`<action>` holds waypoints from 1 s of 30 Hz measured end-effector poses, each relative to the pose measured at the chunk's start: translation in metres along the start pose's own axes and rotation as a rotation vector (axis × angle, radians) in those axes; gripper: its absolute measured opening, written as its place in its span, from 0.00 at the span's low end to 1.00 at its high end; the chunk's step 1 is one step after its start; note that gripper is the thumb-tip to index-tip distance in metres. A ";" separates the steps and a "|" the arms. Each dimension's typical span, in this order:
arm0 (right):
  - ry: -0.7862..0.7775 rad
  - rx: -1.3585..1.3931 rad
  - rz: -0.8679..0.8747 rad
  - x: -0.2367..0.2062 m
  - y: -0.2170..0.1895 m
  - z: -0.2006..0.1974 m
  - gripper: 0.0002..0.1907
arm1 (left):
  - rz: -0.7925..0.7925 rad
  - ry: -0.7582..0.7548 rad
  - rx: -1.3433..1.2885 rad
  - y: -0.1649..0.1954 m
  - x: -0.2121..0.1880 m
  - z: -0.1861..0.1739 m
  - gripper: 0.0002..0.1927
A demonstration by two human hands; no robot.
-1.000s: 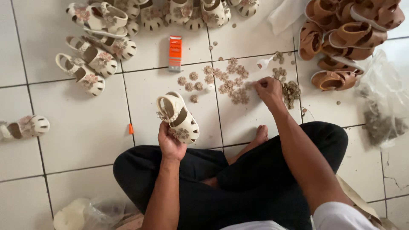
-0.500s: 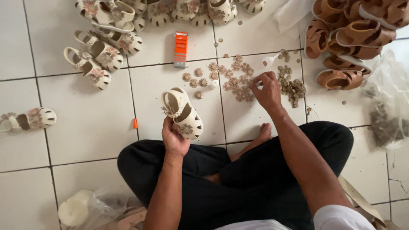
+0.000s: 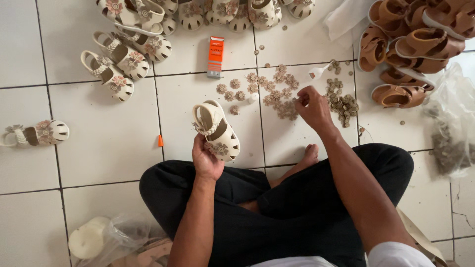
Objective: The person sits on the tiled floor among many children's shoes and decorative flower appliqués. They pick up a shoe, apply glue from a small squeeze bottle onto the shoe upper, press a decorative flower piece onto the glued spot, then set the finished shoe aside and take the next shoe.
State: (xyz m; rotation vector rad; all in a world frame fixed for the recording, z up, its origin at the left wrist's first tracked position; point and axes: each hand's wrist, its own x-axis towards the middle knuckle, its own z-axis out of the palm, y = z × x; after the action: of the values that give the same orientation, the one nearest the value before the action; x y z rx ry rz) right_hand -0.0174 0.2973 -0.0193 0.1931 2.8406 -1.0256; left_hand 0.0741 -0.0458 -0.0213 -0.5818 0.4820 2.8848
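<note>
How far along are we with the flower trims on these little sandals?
Done: cream sandals with flowers lie in rows at the top left. In hand: the left hand holds a cream sandal that already shows a flower at its toe, while the right hand picks at the loose flower trims. Left: the brown sandals show no flowers.

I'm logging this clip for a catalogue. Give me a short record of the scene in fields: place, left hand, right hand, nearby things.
place: white tiled floor, person sitting cross-legged
left hand: holds a cream sandal
right hand: fingers pinched over the flower trims
nearby: orange tube box, cream sandals, brown sandals, plastic bag
</note>
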 end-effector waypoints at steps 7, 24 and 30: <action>-0.169 0.446 0.237 -0.027 -0.042 -0.033 0.13 | 0.012 -0.054 -0.013 -0.005 0.003 -0.009 0.18; -0.323 0.905 0.286 -0.103 -0.126 -0.047 0.17 | 0.022 -0.069 -0.020 -0.010 0.005 -0.012 0.18; -0.395 1.029 0.293 -0.119 -0.149 -0.038 0.08 | -0.025 0.009 -0.059 -0.015 0.009 -0.014 0.19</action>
State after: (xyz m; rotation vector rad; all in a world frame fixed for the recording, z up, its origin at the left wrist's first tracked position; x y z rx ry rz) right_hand 0.0733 0.1984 0.1211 0.4063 1.6546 -2.0390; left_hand 0.0741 -0.0361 -0.0413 -0.6053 0.3891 2.8824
